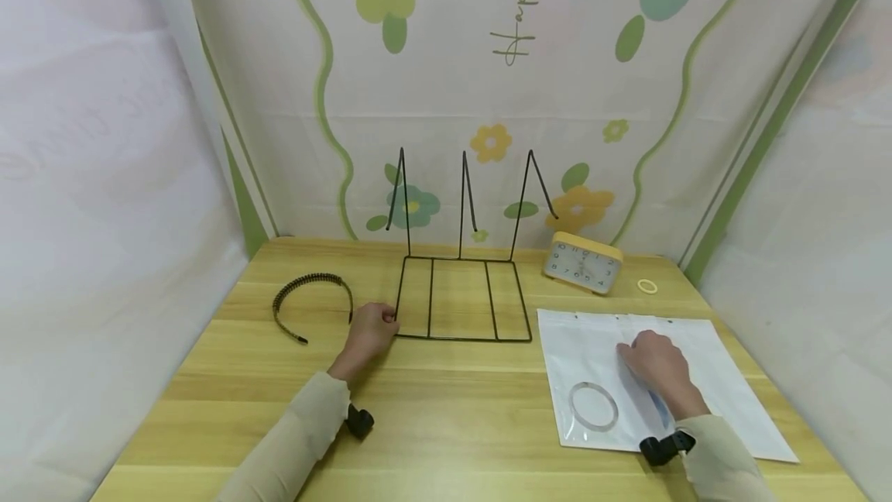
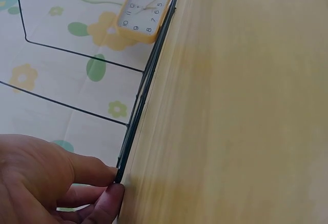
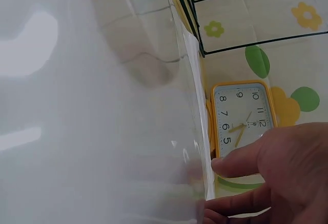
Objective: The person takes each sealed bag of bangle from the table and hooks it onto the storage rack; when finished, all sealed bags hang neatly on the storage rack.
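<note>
Left hand pinches the wire rack at its 8 o'clock corner; rack sits toward the desk's 12. Held at one corner, it could swing and knock the clock at its 2. White pouch, 3 o'clock, could slide under dragging right hand. Right fingertips unclear: can't tell whether pinching or pressing. Bluish patch half-covered by wrist.

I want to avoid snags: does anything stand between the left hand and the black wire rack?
Nothing visible does: the left hand pinches the black wire rack directly, at its near left corner.
</note>
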A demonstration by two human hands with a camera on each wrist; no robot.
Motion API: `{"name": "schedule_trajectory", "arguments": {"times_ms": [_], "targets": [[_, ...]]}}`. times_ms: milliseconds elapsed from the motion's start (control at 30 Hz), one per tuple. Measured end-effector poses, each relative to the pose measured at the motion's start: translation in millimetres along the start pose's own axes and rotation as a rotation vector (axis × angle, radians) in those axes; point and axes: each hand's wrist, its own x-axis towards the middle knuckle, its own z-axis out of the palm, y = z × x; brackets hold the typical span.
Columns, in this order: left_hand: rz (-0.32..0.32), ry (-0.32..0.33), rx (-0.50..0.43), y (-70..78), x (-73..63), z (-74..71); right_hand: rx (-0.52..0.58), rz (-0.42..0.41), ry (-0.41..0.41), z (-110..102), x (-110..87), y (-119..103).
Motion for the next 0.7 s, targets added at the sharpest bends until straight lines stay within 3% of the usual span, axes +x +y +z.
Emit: {"name": "schedule_trajectory", "arguments": {"times_ms": [133, 300, 567, 700], "targets": [[0.022, 0.013, -0.016, -1.0, 0.2, -0.5, 0.027, 0.006, 0.019, -0.4, 0.5, -3.1], [0.003, 0.015, -0.038, -0.1, -1.5, 0.4, 0.094, 0.016, 0.041, 5.9, 6.0, 2.2], [-0.001, 0.005, -0.018, -1.7, -0.4, 0.7, 0.303, -0.005, 0.067, 11.9, 13.9, 13.2], [0.016, 0.019, 0.009, -2.5, -0.5, 0.4, 0.354, -0.028, 0.111, 9.3, 9.4, 13.9]]}}
